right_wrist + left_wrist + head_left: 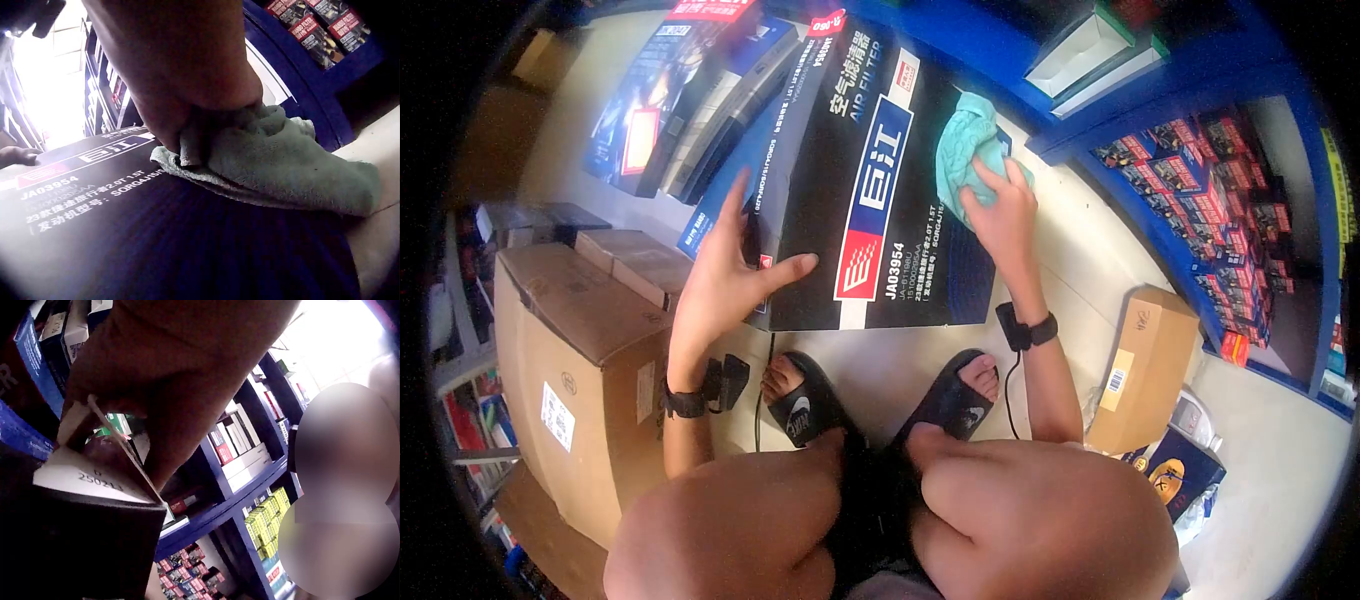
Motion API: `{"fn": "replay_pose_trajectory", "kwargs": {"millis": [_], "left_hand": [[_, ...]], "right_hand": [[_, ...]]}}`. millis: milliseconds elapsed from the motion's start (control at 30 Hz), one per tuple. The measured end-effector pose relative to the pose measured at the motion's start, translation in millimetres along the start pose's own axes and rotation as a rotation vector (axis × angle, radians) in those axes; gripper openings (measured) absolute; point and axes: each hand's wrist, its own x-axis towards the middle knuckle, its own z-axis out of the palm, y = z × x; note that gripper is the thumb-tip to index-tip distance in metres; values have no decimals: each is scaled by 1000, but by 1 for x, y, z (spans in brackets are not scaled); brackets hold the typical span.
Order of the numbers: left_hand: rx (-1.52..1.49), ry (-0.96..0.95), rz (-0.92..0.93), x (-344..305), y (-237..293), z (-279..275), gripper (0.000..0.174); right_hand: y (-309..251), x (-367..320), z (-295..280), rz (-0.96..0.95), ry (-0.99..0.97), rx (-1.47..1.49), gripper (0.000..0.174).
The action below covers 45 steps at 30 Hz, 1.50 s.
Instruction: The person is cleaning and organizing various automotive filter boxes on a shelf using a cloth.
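Observation:
A large black air filter box (820,200), printed with a red and blue logo, stands in front of the feet in the head view. My left hand (720,270) grips its left edge, thumb over the printed face and fingers along the side. In the left wrist view a pale end flap (94,481) with printed digits shows under that hand. My right hand (1000,205) pinches a teal cloth (965,145) against the right part of the printed face. The right wrist view shows the bunched cloth (287,162) lying over the box edge, with some fingers hidden in it.
Brown cartons (565,330) stand at the left, and a long carton (1145,360) lies at the right. More filter boxes (645,110) stand behind the black box. Blue shelving (1090,130) with many small red boxes (1200,190) lines the right side. Sandalled feet (800,400) flank the front.

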Motion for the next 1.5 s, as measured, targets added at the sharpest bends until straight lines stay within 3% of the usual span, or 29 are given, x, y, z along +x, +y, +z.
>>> {"fn": "replay_pose_trajectory", "kwargs": {"millis": [33,133,333,500,567,600,667,700,767,867,933,1000,1067,1133,1167,1200,1267,1300,1333,1400,1433,1500], "left_hand": [[-19,-50,-163,1,-2,-2,90],[-56,-196,-203,3,14,-10,84],[-204,-103,-86,13,18,-5,77],[-194,-90,4,18,46,3,79],[-204,-161,-15,20,55,2,85],[-208,-163,-9,20,56,5,85],[-408,-192,9,19,58,16,91],[-436,-247,5,18,66,19,94],[-436,-353,10,20,80,27,95],[-498,-363,66,16,94,45,112],[-592,-417,120,17,92,59,115],[-664,-486,137,21,94,69,111],[-735,-555,157,30,93,78,107],[-651,-595,223,46,84,87,94],[-629,-586,237,56,79,91,85],[-630,-593,240,66,76,94,85],[-472,-400,292,85,70,99,73],[-439,-349,353,96,66,103,67],[-444,-328,380,110,61,106,68],[-440,-288,391,133,57,109,72],[-468,-270,364,143,57,112,75],[-484,-248,378,161,56,117,79]], "right_hand": [[-5,-4,-2,30,-7,7,49],[-10,-15,-10,1,31,12,49],[-38,-32,-45,9,-55,99,50],[-78,-58,-65,-173,-69,-12,61],[-95,-61,-76,-160,-127,78,81],[-106,-61,-86,-161,-123,72,81],[-128,-63,-104,-181,-108,73,102],[-134,-70,-103,-180,-104,67,102],[-142,-83,-98,-114,-54,-38,121],[-132,-98,-88,26,-13,-132,123],[-116,-105,-94,52,-43,-145,114],[-96,-103,-101,-76,84,-48,99],[-70,-113,-100,-43,122,-177,90],[-41,-123,-105,-13,83,-164,84],[-26,-122,-100,-93,151,-330,75],[-20,-124,-101,-89,155,-335,75],[-8,-130,-106,18,355,-171,33],[21,-142,-96,361,511,705,38],[-16,-127,-126,12,291,302,69],[14,-132,-137,120,220,351,106],[8,-123,-142,205,274,640,123],[25,-116,-159,165,214,641,125]]}}
